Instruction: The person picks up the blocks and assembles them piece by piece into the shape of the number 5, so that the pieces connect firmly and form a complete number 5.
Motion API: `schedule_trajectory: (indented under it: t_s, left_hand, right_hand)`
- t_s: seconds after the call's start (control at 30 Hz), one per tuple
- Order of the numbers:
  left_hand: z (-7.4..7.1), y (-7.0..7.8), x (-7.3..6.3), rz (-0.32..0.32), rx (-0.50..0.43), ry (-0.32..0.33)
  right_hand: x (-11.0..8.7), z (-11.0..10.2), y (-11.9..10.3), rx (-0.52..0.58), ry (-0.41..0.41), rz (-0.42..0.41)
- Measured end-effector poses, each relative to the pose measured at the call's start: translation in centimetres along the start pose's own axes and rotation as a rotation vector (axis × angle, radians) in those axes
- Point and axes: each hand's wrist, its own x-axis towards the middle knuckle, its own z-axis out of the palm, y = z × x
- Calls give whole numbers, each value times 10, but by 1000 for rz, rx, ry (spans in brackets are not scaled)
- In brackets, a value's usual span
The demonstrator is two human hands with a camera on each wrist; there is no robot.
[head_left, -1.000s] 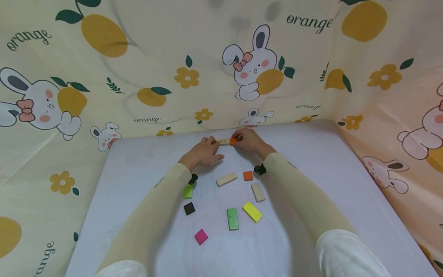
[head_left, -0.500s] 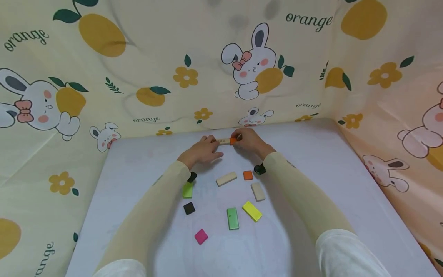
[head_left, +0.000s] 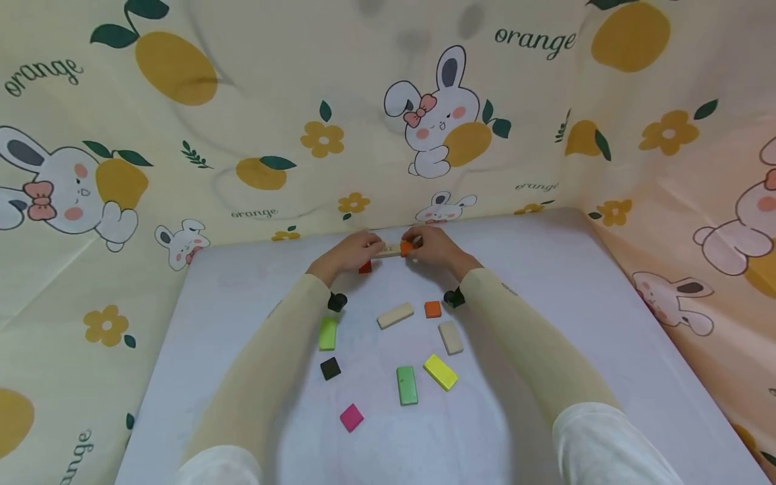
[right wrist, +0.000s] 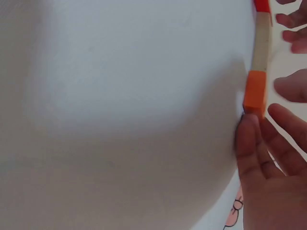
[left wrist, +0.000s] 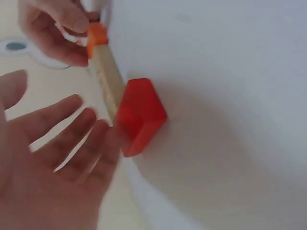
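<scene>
A row of touching blocks lies along the table's back edge: an orange block (head_left: 406, 249), a plain wooden block (head_left: 388, 251) with dark marks, and a red block (left wrist: 140, 115) with slanted faces. My right hand (head_left: 435, 246) pinches the orange block's outer end between thumb and fingers. Beside the red block is my left hand (left wrist: 57, 148), its fingers spread and fairly straight, with nothing gripped. Whether its fingertips touch the red block is unclear. In the head view, the left hand (head_left: 351, 252) partly covers the red block (head_left: 365, 267).
Nearer lie two wooden blocks (head_left: 395, 315), an orange cube (head_left: 432, 309), a yellow block (head_left: 440, 372), a green block (head_left: 407, 385), a lime block (head_left: 327, 333), a black cube (head_left: 330, 368) and a pink block (head_left: 351, 417). A patterned cloth (head_left: 339, 81) rises behind the white table (head_left: 497, 431).
My left hand has turned and shifted, its thumb no longer stretched over the table, and the red block now shows under it. The right hand stays at the orange block.
</scene>
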Motion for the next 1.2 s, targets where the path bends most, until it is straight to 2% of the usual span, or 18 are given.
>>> schedule_trajectory:
  t_s: [0.1, 0.2, 0.33, 0.47, 0.57, 0.63, 0.8, 0.9, 1.03, 1.2]
  left_hand:
    - [-7, -2, -7, -17, -105, 121]
    - [-17, -5, -24, 23, -183, 230]
    - [-26, -14, -66, 114, -266, 329]
    - [-27, -24, -112, 144, -344, 371]
    - [-25, -35, -139, 132, -410, 368]
    - [-21, -42, -153, 122, -445, 363]
    - [-2, -61, -173, 85, -455, 299]
    - [12, -69, -181, 53, -430, 226]
    - [27, -74, -185, 37, -388, 149]
    - [37, -72, -185, 2, -334, 102]
  right_hand:
    - [-3, -4, -2, -25, 33, -15]
    - [-7, -11, -8, -73, 73, -57]
    - [-13, -16, -22, -159, 58, -142]
    - [-14, -14, -37, -267, 14, -236]
    - [-11, -5, -48, -318, -6, -294]
    - [-9, 2, -54, -340, -18, -308]
    - [-4, 16, -68, -394, -70, -327]
    - [0, 22, -70, -436, -104, -325]
    - [3, 30, -67, -483, -140, -297]
    - [5, 37, -62, -524, -152, -295]
